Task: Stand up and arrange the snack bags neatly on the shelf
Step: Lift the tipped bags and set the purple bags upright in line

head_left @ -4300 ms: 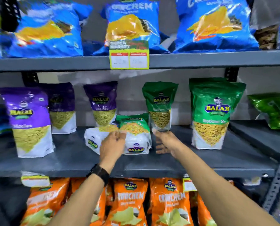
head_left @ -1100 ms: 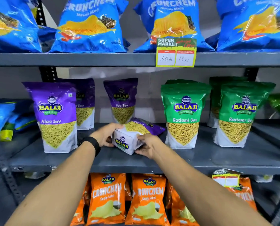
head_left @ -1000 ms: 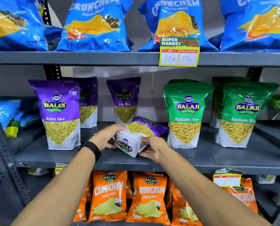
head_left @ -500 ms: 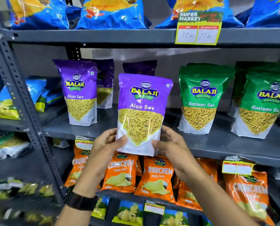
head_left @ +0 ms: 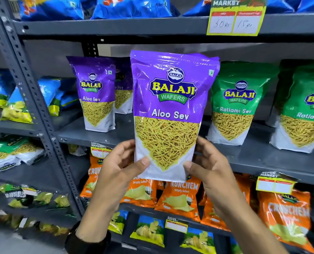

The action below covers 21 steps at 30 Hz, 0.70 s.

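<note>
A purple Aloo Sev bag (head_left: 171, 107) is held upright in front of the grey middle shelf (head_left: 105, 138), clear of its surface. My left hand (head_left: 119, 169) grips its lower left corner and my right hand (head_left: 209, 169) its lower right corner, thumbs on the front. Behind it to the left, a purple Aloo Sev bag (head_left: 95, 94) stands on the shelf with another partly hidden purple bag (head_left: 123, 88) behind. On the right stand two green Ratlami Sev bags (head_left: 238, 101) (head_left: 306, 110).
Blue chip bags (head_left: 130, 6) line the top shelf above a yellow price tag (head_left: 235, 19). Orange Crunchem bags (head_left: 180, 197) fill the shelf below. A perforated grey upright (head_left: 33, 99) separates a left bay holding blue and green bags (head_left: 15, 101).
Both hands took the purple bag that lay on its side on the shelf, lifted it off and turned it upright, label facing me. It now sits closer to the camera.
</note>
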{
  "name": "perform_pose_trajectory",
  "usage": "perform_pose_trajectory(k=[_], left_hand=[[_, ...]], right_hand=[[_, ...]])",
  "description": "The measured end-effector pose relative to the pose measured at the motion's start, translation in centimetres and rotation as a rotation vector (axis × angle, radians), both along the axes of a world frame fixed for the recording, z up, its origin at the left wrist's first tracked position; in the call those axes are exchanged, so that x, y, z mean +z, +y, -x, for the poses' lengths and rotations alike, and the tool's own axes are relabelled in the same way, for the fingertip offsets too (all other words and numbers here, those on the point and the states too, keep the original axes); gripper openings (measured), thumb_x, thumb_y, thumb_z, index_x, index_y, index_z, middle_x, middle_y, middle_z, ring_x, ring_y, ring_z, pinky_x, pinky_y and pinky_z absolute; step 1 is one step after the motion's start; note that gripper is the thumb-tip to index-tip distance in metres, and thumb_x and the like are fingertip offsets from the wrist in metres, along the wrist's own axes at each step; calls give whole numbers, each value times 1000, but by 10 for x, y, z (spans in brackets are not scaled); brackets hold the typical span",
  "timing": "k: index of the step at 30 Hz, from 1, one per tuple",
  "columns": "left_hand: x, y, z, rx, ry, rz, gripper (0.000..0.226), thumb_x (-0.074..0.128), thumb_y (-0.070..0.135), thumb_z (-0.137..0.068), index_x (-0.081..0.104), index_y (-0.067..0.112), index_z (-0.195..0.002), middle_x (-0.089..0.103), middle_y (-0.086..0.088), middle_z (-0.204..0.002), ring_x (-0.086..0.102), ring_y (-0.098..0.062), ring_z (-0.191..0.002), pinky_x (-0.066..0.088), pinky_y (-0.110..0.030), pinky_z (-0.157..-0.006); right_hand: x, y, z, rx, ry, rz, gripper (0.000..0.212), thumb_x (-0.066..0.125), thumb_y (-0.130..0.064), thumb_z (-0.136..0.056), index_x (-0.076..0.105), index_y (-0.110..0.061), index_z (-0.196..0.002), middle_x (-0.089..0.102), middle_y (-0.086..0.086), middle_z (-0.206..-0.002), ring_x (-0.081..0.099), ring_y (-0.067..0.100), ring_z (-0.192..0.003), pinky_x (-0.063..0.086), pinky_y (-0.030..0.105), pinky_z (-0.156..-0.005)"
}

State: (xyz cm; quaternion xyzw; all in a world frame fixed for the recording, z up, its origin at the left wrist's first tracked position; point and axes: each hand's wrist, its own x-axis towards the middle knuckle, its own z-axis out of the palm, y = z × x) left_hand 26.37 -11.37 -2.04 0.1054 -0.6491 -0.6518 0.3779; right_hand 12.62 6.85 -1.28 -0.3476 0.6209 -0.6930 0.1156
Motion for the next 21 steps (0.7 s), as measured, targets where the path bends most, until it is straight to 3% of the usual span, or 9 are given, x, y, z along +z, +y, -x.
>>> perform_pose_trajectory(k=[7, 11, 13, 15, 17, 19, 21], left_hand=[[-6, -36, 64, -23, -27, 22, 39, 77, 7, -86, 68, 20, -121, 84, 3, -114, 78, -10, -106, 60, -20, -85], [-19, -75, 127, -37, -133, 113, 39, 69, -8, -94, 60, 19, -121, 81, -1, -118, 72, -21, -114, 58, -33, -99], [-20, -93, 150, -36, -179, 178, 39, 69, -9, -93, 59, 18, -119, 77, -7, -122, 70, -24, -116, 55, -41, -107], [-16, -111, 167, -47, -219, 229, 41, 69, -10, -92, 59, 22, -115, 77, -3, -117, 71, -23, -113, 56, -37, -103], [-11, -126, 179, -47, -261, 246, 40, 68, -10, -93, 58, 19, -119, 76, -7, -120, 70, -25, -115, 55, -42, -108], [-13, -137, 184, -50, -291, 263, 39, 68, -9, -94, 56, 15, -122, 74, -12, -124, 70, -25, -114, 50, -53, -114], [-21, -139, 183, -35, -315, 289, 37, 72, -1, -94, 59, 23, -120, 77, -5, -122, 72, -19, -112, 51, -53, -113]], right_hand=[[5, -40, 49, -66, 8, -41, 65, 61, 21, -89, 67, -36, -120, 80, -12, -114, 74, 7, -106, 58, 21, -85], [0, -83, 96, -157, -16, -32, 69, 57, 28, -83, 63, -28, -123, 76, -10, -112, 70, 14, -108, 57, 16, -81], [-4, -103, 114, -206, -13, -34, 68, 58, 28, -82, 61, -22, -128, 76, 1, -115, 70, 23, -113, 58, 22, -82], [-4, -119, 127, -250, 5, -36, 68, 62, 27, -80, 60, -14, -134, 74, 11, -124, 69, 30, -121, 59, 36, -97], [-7, -132, 136, -287, 9, -58, 68, 66, 26, -78, 59, -9, -136, 74, 14, -127, 68, 32, -124, 53, 51, -109], [-12, -138, 142, -299, 14, -84, 68, 66, 24, -77, 60, -13, -134, 74, 13, -127, 69, 32, -123, 51, 56, -109], [-23, -138, 144, -308, 43, -134, 72, 66, 19, -77, 59, -22, -136, 74, 5, -127, 69, 27, -122, 52, 54, -109]])
